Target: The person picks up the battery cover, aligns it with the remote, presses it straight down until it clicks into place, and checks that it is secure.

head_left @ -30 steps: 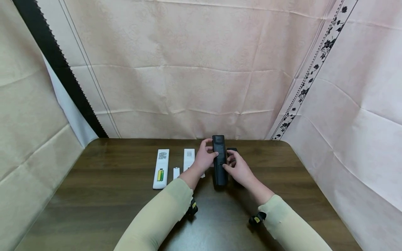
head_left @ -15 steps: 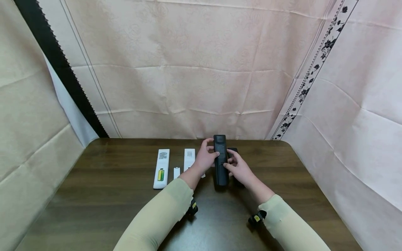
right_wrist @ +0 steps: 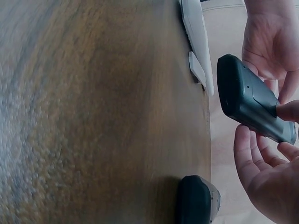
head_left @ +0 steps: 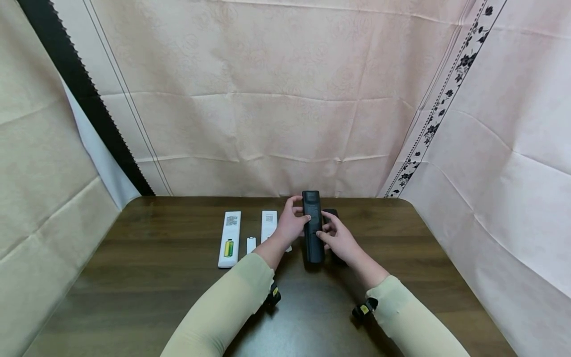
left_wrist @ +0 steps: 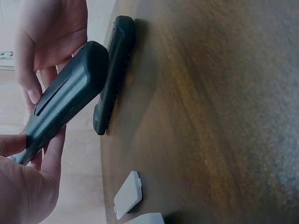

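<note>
Both hands hold a black remote control (head_left: 314, 228) raised off the table, tilted, its back with the battery cover turned up toward the head camera. My left hand (head_left: 290, 225) grips its left side, thumb lying across the back and fingers behind. From the other side, my right hand (head_left: 341, 243) has its thumb at the lower part of the back near the cover seam and its fingers along the edge. In the left wrist view a second black remote (left_wrist: 114, 74) lies on the table beyond the held one, partly behind the right hand in the head view.
To the left lies a white remote (head_left: 230, 225) with a green-yellow battery (head_left: 229, 248) in its uncovered bay. Another white remote (head_left: 269, 223) is partly hidden by the left arm. A white battery cover (head_left: 251, 245) sits between them. A curtain (head_left: 285, 124) rises behind the wooden table (head_left: 147, 258).
The held remote shifts only slightly; both hands keep almost the same grip and place. Nothing else on the table has moved.
</note>
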`<state>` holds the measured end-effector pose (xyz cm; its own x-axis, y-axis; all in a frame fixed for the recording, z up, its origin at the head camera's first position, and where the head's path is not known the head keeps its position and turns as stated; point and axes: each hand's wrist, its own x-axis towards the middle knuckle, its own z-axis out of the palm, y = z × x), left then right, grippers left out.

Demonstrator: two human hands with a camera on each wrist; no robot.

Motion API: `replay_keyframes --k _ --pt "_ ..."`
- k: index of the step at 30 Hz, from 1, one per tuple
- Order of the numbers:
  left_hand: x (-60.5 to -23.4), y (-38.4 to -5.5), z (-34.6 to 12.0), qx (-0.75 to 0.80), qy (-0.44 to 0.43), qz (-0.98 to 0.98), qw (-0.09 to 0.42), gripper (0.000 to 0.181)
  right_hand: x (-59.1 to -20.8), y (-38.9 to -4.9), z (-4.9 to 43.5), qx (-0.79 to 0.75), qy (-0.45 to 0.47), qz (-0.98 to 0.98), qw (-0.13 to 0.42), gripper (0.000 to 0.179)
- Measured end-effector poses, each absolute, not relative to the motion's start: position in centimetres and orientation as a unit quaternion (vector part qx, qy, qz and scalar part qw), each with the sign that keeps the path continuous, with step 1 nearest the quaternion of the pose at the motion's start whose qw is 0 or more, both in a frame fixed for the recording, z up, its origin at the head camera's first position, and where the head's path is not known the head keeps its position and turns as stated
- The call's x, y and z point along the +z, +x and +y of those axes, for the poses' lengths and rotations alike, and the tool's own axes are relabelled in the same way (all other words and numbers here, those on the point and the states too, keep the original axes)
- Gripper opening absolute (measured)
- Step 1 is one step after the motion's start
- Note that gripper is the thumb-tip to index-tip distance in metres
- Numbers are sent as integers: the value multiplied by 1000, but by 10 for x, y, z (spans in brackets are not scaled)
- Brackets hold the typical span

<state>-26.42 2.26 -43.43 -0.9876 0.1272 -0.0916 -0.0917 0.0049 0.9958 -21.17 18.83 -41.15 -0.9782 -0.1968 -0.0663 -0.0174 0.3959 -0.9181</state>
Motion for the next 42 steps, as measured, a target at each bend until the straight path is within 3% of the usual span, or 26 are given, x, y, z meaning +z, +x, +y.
replay_keyframes --k 17,22,29,42 --pt "-436 -265 24 716 3 692 92 56 -418 -214 192 -538 -56 837 79 60" --pt "-438 -266 26 714 -2 694 93 56 -449 -230 199 -536 -49 841 59 57" --pt "-444 -268 29 683 -28 725 82 55 -453 -230 202 -545 -38 838 15 43" --pt "-468 -288 39 647 -77 748 127 56 -453 -225 216 -547 -26 837 14 37"
